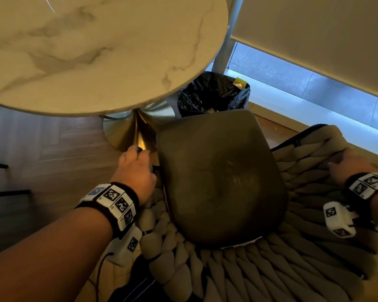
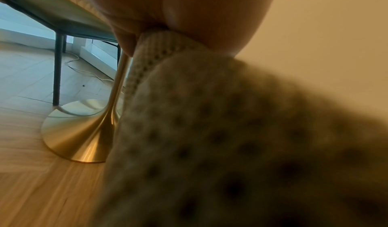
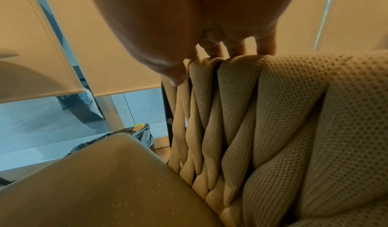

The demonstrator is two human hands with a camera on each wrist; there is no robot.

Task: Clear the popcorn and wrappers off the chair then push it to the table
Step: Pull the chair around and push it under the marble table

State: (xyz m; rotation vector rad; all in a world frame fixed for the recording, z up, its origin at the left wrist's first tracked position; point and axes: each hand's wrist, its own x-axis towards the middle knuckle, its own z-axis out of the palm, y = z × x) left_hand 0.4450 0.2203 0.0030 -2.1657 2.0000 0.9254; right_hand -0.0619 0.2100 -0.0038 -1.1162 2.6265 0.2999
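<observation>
The chair (image 1: 223, 177) is standing on the wooden floor (image 1: 52, 149), just beside the round marble table (image 1: 96, 51). Its dark seat (image 1: 218, 182) is lying bare, and the front edge of it is pointing toward the table's golden pedestal base (image 1: 127, 134), close to it but still outside the tabletop's rim. Around the seat the back and sides of thick woven beige cords (image 1: 271, 269) are curving.

The left hand (image 1: 135, 168) is gripping the chair's left side at its front end, with the fingers curled down around the frame there; in the left wrist view the palm (image 2: 189, 15) is pressing on a mesh cord (image 2: 159, 51), and the fingertips themselves are hidden. The right hand (image 1: 349, 164) is holding the top of the right side; in the right wrist view the fingers (image 3: 264, 46) are hooking over the upper edge of the cords (image 3: 241, 98), and the thumb (image 3: 176, 74) is lying against the inner face, so the hand is clamping the woven side between them.

Behind the chair's front, between the table and the window (image 1: 292, 83), a bin with a black liner (image 1: 212, 92) is standing, and something yellow (image 1: 240, 82) is showing at its rim. A pale roller blind (image 1: 314, 35) is hanging over the upper part of the window.
</observation>
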